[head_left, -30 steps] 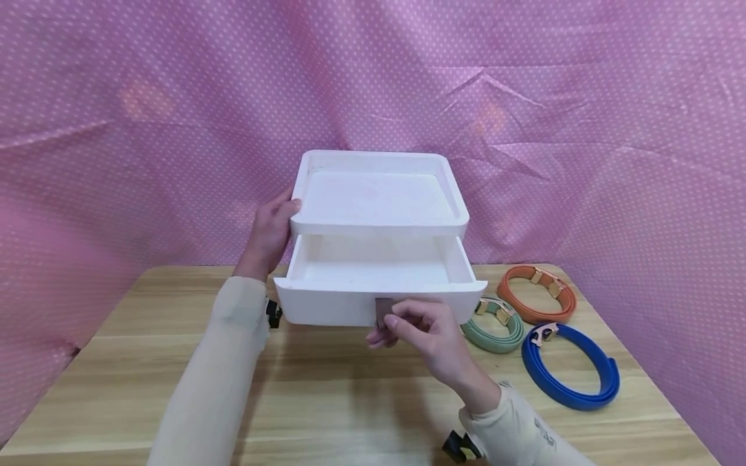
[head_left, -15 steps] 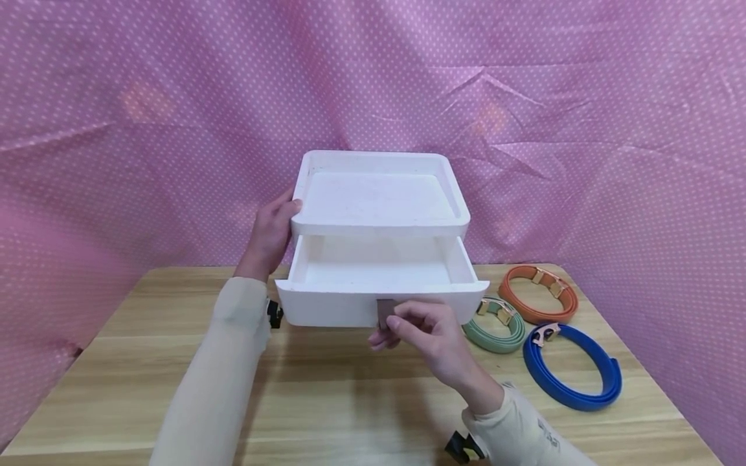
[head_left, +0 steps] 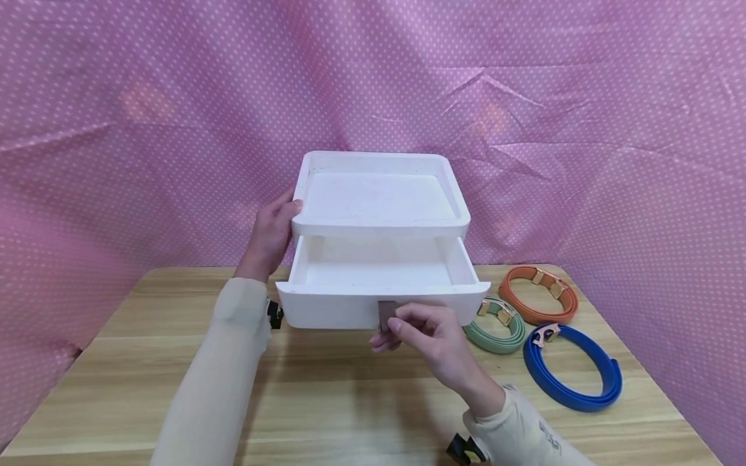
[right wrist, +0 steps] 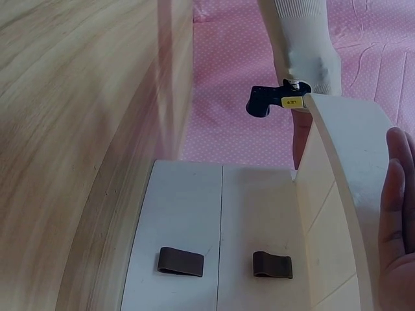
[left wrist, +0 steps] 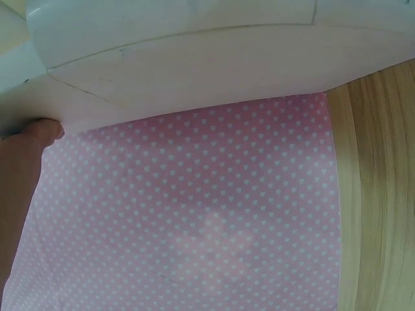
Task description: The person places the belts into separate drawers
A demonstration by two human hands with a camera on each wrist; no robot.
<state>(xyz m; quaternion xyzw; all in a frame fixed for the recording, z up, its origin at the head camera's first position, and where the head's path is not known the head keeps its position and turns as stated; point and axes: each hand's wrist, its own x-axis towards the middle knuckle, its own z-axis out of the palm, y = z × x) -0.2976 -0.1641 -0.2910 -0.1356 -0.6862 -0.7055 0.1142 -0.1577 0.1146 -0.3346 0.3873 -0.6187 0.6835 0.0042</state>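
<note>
A white drawer unit with a tray-like top stands at the table's back. Its top drawer is pulled out, with nothing visible inside. My left hand holds the unit's left side, thumb at the top rim; in the left wrist view only part of that hand shows against the white wall. My right hand pinches the brown pull tab on the drawer front. In the right wrist view, the right fingers are beside the drawer front, and two lower tabs, left and right, stick out.
Three coiled belts lie on the wooden table right of the unit: green, orange and blue. Pink dotted cloth hangs behind and at the sides. Black wrist cameras show at the left cuff and right cuff.
</note>
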